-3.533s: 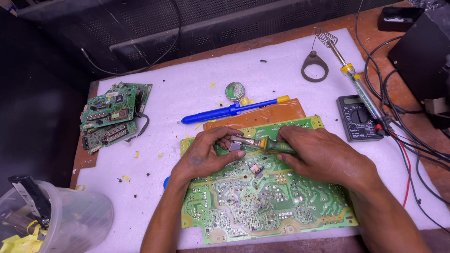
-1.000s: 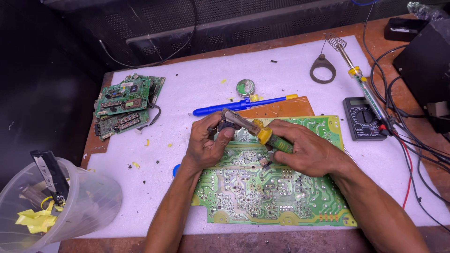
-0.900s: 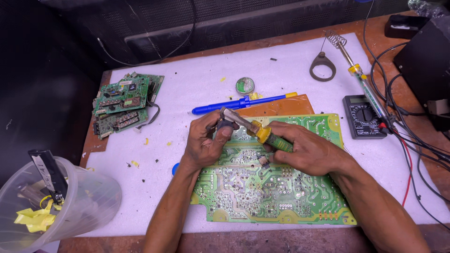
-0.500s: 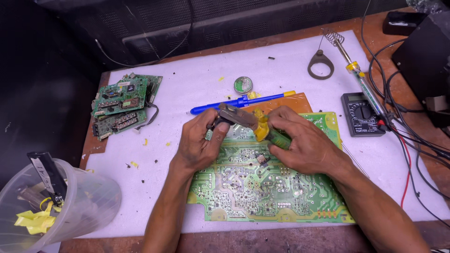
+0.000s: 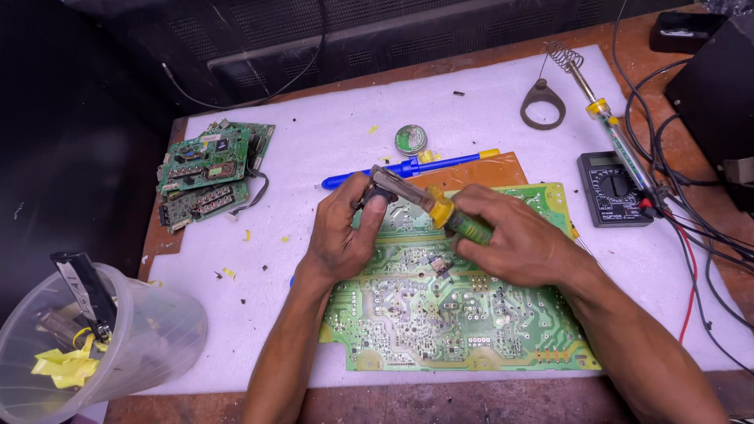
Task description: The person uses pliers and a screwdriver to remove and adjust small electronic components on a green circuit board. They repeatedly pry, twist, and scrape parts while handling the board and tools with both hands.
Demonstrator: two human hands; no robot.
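Note:
A large green circuit board (image 5: 440, 314) lies solder side up on the white mat (image 5: 330, 133). My right hand (image 5: 518, 243) grips a soldering iron (image 5: 459, 224) with a green and yellow handle, its metal tip angled up and left over the board's top edge. My left hand (image 5: 342, 235) rests on the board's upper left corner, and its fingers pinch a small dark part (image 5: 383, 182) right at the iron's tip. A small black component (image 5: 438, 265) stands on the board just below my right hand.
A blue desoldering pump (image 5: 408, 167) and a round solder paste tin (image 5: 410, 139) lie behind the board. Smaller green boards (image 5: 208, 169) are stacked at left, a clear plastic tub (image 5: 94, 338) at lower left. A multimeter (image 5: 613, 188), second iron (image 5: 609, 129), stand ring (image 5: 542, 106) and cables (image 5: 691, 228) fill the right.
My right hand has lifted the iron's tip from the board's surface toward my left fingers, which have risen and closed on the small part at the board's top edge.

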